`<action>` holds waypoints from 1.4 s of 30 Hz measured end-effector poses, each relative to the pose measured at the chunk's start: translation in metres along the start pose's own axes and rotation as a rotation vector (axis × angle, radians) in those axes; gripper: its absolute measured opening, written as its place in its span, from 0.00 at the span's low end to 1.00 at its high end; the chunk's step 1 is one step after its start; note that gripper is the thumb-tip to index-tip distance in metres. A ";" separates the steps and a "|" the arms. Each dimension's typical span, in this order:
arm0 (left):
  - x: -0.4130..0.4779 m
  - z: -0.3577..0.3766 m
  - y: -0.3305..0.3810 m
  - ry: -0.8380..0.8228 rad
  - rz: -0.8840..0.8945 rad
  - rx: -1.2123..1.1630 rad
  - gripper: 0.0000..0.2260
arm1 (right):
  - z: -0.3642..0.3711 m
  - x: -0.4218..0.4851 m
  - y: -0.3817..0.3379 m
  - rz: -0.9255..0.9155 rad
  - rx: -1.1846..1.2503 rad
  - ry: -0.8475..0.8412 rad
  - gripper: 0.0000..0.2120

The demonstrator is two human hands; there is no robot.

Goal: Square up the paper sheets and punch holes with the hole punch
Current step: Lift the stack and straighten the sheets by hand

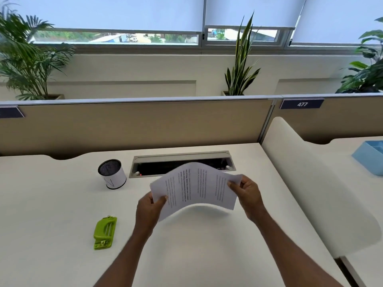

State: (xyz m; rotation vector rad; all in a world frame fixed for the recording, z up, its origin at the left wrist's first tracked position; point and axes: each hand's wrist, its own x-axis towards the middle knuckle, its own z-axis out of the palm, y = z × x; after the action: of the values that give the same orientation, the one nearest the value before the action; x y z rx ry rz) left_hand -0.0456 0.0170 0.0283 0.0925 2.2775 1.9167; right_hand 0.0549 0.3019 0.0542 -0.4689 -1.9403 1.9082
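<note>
Paper sheets [196, 187] bowed between left hand [150, 208], right hand [247, 193]

Both hands [149, 210] [247, 195] hold printed paper sheets [194, 187], seemingly arched, above desk [62, 204]

Mesh pen cup [112, 174], blue tray [371, 160]

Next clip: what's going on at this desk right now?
A person holds a small stack of printed paper sheets in the air above the white desk, the left hand pinching one end and the right hand the other. The sheets arch upward in the middle and touch nothing else. The green hole punch lies untouched on the desk to the left, apart from both hands. No punching has begun. A mesh pen cup stands farther back.
</note>
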 end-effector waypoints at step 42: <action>0.003 -0.003 0.115 -0.329 0.545 0.493 0.09 | 0.010 0.035 -0.168 -0.336 -1.070 -0.463 0.08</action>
State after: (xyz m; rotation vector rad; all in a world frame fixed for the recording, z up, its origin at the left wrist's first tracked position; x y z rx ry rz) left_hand -0.0554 0.0344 0.1417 1.0953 2.5867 1.3159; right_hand 0.0239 0.3065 0.2232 0.0758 -3.0098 0.6692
